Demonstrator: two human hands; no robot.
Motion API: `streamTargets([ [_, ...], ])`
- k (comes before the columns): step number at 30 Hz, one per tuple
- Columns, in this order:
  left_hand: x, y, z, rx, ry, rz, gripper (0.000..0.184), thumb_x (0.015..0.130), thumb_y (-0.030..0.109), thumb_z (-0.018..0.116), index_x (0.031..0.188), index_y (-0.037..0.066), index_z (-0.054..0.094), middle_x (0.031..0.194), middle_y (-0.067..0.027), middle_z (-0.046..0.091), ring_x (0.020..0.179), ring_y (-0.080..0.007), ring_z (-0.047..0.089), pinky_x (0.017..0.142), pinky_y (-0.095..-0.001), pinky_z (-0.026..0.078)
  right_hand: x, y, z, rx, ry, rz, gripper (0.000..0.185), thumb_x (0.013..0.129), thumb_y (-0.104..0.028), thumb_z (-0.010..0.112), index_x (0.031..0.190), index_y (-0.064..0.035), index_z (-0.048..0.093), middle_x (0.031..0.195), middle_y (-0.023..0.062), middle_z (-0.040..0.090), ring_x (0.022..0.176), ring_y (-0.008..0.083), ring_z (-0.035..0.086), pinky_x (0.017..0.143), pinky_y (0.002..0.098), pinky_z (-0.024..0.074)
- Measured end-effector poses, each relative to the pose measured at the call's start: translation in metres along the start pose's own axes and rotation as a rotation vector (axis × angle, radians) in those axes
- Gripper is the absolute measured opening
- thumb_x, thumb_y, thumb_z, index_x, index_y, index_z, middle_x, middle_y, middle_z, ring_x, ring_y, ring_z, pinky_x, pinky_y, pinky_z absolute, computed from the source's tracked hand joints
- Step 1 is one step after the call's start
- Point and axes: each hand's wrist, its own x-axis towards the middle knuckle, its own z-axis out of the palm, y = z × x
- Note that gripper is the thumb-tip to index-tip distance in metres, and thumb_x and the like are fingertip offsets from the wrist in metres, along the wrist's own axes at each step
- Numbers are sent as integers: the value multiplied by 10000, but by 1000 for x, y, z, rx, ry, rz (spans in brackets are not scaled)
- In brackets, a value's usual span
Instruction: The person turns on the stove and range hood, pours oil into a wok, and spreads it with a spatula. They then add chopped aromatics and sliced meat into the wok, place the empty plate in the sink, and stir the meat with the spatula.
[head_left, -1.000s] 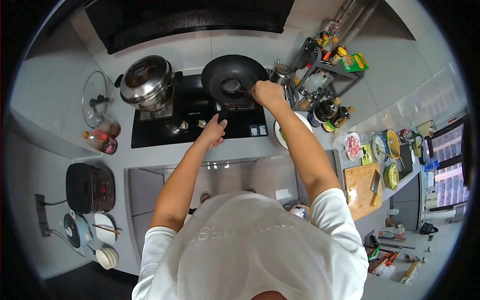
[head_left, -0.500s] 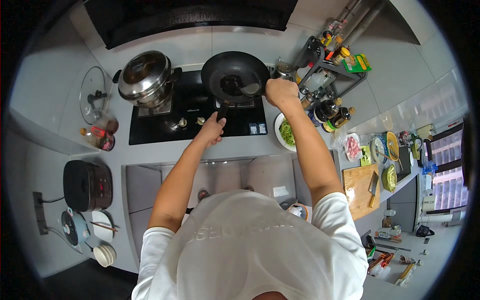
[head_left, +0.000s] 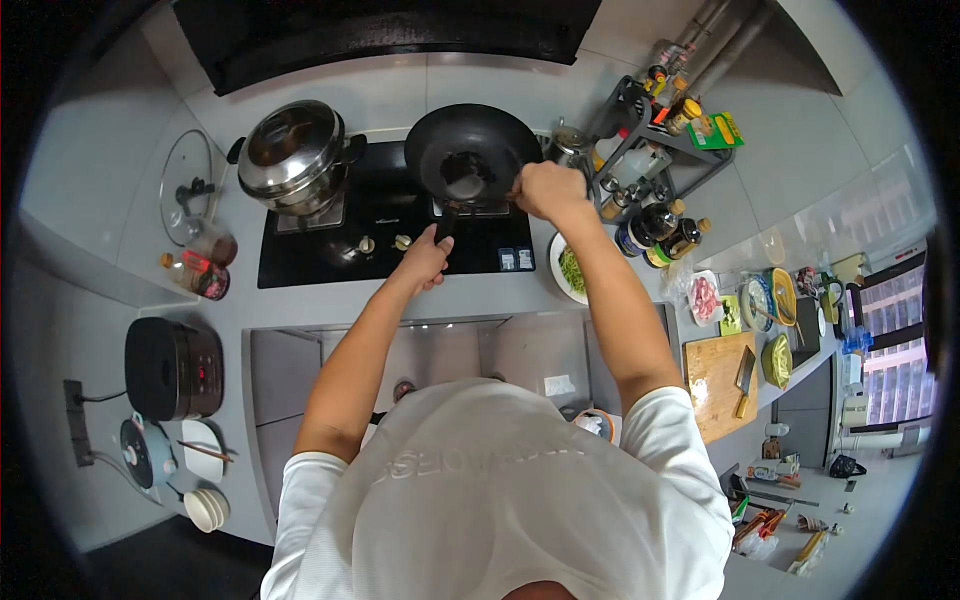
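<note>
A black wok (head_left: 505, 125) sits over the right burner of the black glass stove (head_left: 330, 255), with a dark, shiny patch of liquid in its bottom. My left hand (head_left: 425, 260) is closed round the wok's handle (head_left: 446, 226). My right hand (head_left: 550, 190), at the wok's right rim, grips a ladle (head_left: 466, 184) whose rounded metal head is down in the wok; most of its handle is hidden. Close below my right forearm stands a white plate of shredded green vegetable (head_left: 572, 270).
A lidded steel pot (head_left: 290, 155) occupies the left burner. Sauce bottles (head_left: 655, 222) and a spice rack (head_left: 640, 110) crowd the right wall. Farther right are a dish of pink meat (head_left: 705, 297) and a cutting board (head_left: 712, 375) with a cleaver (head_left: 746, 370).
My right hand has shifted slightly left and down, bringing the ladle's head from the wok's right side toward its middle. My left hand keeps its hold on the wok handle.
</note>
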Motion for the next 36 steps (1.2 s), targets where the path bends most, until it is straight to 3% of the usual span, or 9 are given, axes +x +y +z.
streamTargets([
  [4, -3, 1, 1, 10, -2, -5, 717, 1045, 356, 558, 1626, 182, 175, 742, -32, 504, 447, -96, 425, 365, -258, 297, -1, -4, -36, -118, 1, 112, 219, 853, -143, 644, 1003, -62, 781, 1061, 189, 751, 991, 359, 738, 860, 456, 581],
  [9, -1, 2, 2, 24, 4, -2, 693, 1047, 346, 544, 1618, 173, 190, 749, -35, 504, 441, -102, 431, 359, -260, 294, 44, -9, 29, -94, 87, 40, 289, 940, -163, 518, 1016, -76, 783, 1061, 189, 749, 998, 347, 738, 855, 451, 586],
  [12, 4, -2, 0, 37, 8, 20, 661, 1048, 318, 529, 1604, 151, 214, 762, -45, 506, 443, -112, 445, 358, -274, 302, 38, -14, 36, 87, -21, -3, 252, 875, -172, 620, 1047, -76, 777, 1105, 188, 741, 1037, 349, 725, 881, 459, 579],
  [15, 6, -7, 0, 27, -11, 31, 652, 1050, 312, 526, 1601, 147, 220, 759, -45, 503, 441, -111, 442, 354, -271, 299, 18, -15, -6, 21, -84, -17, 267, 841, -158, 657, 1069, -80, 771, 1128, 180, 738, 1073, 352, 712, 904, 454, 570],
  [21, -2, 2, 2, 20, 13, -11, 584, 1056, 361, 539, 1565, 201, 302, 734, -20, 487, 429, -98, 432, 356, -263, 301, 21, 3, -34, -80, 26, 158, 259, 868, -128, 622, 1075, -81, 770, 1128, 199, 735, 1058, 370, 717, 879, 465, 577],
  [26, -4, 6, 0, 29, -11, -12, 679, 1055, 348, 542, 1620, 185, 203, 730, -26, 496, 428, -100, 428, 358, -267, 295, 39, -9, 51, -17, 22, 59, 266, 923, -143, 543, 1047, -85, 771, 1108, 202, 735, 1032, 357, 728, 875, 465, 580],
  [29, -2, 2, 2, 14, 27, 4, 523, 1051, 301, 519, 1520, 161, 334, 765, -42, 493, 441, -108, 433, 364, -262, 290, 21, -19, 34, -10, -1, 68, 257, 918, -141, 553, 1044, -69, 764, 1104, 194, 739, 1032, 355, 728, 881, 460, 579],
  [32, 0, 2, -1, 8, -27, 7, 669, 1054, 326, 542, 1615, 173, 212, 726, -24, 503, 428, -103, 425, 362, -262, 286, 18, -14, 29, -18, -1, 104, 256, 920, -141, 558, 1059, -69, 761, 1123, 180, 739, 1058, 355, 720, 888, 457, 576],
  [36, -1, 3, 1, 5, -4, -7, 683, 1048, 328, 549, 1620, 191, 200, 722, -23, 495, 430, -104, 423, 359, -261, 282, 28, -10, 34, 1, -33, 120, 278, 933, -147, 546, 1097, -75, 760, 1153, 183, 731, 1078, 351, 714, 898, 459, 572],
])
